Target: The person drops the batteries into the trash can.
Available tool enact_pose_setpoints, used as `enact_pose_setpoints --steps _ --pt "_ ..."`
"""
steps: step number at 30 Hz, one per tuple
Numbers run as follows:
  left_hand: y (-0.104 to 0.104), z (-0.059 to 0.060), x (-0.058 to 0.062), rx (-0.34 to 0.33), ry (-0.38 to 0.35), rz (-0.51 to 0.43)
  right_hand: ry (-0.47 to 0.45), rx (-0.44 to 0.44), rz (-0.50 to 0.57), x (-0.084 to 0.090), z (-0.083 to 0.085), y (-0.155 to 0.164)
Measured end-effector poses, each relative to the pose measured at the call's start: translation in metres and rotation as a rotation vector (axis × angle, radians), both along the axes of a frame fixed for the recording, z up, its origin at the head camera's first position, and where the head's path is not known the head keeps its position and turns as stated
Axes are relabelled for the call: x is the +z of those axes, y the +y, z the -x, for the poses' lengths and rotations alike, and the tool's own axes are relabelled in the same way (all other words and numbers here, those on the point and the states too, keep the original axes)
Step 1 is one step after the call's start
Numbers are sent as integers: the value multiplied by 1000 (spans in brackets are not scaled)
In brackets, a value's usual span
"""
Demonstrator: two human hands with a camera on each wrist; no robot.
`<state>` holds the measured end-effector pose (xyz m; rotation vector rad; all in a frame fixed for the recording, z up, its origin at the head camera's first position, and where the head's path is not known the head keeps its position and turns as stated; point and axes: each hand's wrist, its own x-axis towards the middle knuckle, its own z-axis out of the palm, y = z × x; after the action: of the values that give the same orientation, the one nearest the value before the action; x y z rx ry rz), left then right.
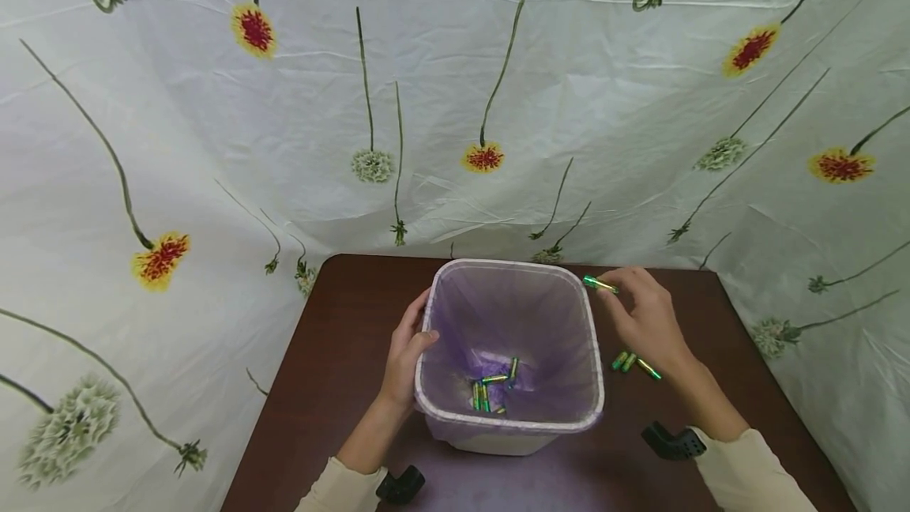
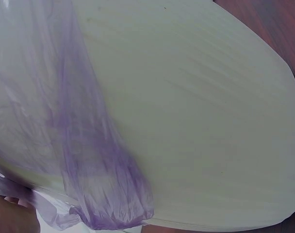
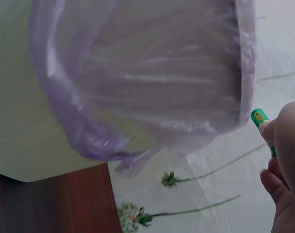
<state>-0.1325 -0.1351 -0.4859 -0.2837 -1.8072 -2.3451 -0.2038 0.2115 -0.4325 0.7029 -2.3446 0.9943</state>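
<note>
A white trash bin (image 1: 508, 423) with a thin purple plastic liner (image 3: 162, 82) stands on the table, its mouth tilted toward me. My left hand (image 1: 407, 350) grips its left rim, thumb over the edge and fingers along the outer wall. Between thumb and fingers, my right hand (image 1: 645, 321) pinches a green-and-gold battery (image 1: 600, 284) just outside the far right corner of the rim. Several similar batteries (image 1: 494, 378) lie on the bottom of the bin. On the table below my right hand are three more batteries (image 1: 648, 369), lying close together.
The dark brown table (image 1: 334, 314) extends on both sides of the bin. A pale cloth (image 1: 298, 117) printed with flowers hangs behind and beside it. In the left wrist view, the folded-over liner (image 2: 104, 170) drapes down the bin's outer wall (image 2: 205, 111).
</note>
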Motion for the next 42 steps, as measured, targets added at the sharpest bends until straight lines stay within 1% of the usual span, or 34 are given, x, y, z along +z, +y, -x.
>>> enact_pose_setpoints --steps 3,10,18,25,29,36,42 --pt "0 -1 0 3 -3 -6 1 30 -30 6 2 -8" --pt "0 0 1 -1 6 -16 57 127 -66 13 9 -24" --pt "0 0 0 6 -8 -24 58 197 -106 19 15 -40" --pt "1 0 0 -6 -9 -36 75 253 -118 23 20 -50" --pt "2 0 0 -1 -12 -31 70 285 -127 24 22 -55" --pt "1 1 0 -6 -10 -40 74 319 -143 26 25 -61" --pt "1 1 1 -3 -13 -37 103 302 -147 27 27 -61"
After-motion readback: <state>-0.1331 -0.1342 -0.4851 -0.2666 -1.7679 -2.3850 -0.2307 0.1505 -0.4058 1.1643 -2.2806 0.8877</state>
